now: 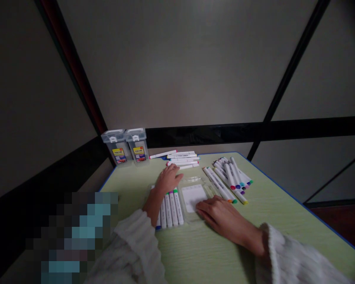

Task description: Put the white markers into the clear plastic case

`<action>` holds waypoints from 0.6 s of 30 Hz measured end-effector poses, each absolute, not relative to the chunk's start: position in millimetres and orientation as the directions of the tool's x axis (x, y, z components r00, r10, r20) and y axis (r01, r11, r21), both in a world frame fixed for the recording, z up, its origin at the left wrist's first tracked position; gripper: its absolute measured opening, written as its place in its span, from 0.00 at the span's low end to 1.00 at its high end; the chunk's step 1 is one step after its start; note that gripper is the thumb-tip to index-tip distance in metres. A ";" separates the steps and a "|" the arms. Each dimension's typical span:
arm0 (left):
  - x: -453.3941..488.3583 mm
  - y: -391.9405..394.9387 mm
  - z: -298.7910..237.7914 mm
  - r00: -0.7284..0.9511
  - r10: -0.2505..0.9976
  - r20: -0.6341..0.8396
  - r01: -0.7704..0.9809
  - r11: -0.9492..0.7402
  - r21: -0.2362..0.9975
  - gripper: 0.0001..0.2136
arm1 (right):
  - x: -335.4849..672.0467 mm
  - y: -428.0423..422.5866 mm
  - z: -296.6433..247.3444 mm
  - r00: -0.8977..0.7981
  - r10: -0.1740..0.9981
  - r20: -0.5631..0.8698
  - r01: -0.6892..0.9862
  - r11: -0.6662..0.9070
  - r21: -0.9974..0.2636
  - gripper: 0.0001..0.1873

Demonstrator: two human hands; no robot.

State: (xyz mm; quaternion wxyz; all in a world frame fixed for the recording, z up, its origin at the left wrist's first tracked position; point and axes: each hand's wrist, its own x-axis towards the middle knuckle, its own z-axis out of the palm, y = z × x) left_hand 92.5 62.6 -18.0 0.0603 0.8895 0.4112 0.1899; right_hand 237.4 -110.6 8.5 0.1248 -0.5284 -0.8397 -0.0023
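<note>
My left hand (168, 179) reaches forward over a row of white markers (172, 209). Its thumb is spread from the fingers, whose tips are at a loose pile of markers (182, 157) near the back; whether they touch one I cannot tell. A clear plastic tray (192, 180) with a white card (192, 197) in it lies beside the row. Over the tray's right edge rests my right hand (220, 215), fingers bent together onto the card and tray edge. Part of the marker row is hidden under my left hand and wrist.
Two lidded clear boxes with yellow labels, a left box (118, 152) and a right box (138, 150), stand at the back left. More markers (233, 175) lie heaped at the right, with several longer-lying markers (220, 185) beside them. A wall (195, 79) rises behind the table (201, 252).
</note>
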 end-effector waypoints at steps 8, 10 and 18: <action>90.9 74.1 -21.2 0.458 0.826 0.329 0.680 -0.564 0.468 0.12 | 238.0 -111.3 8.7 -0.416 0.889 0.193 0.886 0.444 -0.134 0.11; 89.7 74.7 -20.4 0.403 0.863 0.305 0.697 -0.506 0.508 0.11 | 237.8 -111.0 8.8 -0.416 0.889 0.190 0.886 0.443 -0.135 0.12; 86.9 74.3 -19.6 0.353 0.915 0.194 0.757 -0.401 0.516 0.06 | 237.5 -109.7 8.1 -0.432 0.877 0.211 0.874 0.465 -0.141 0.12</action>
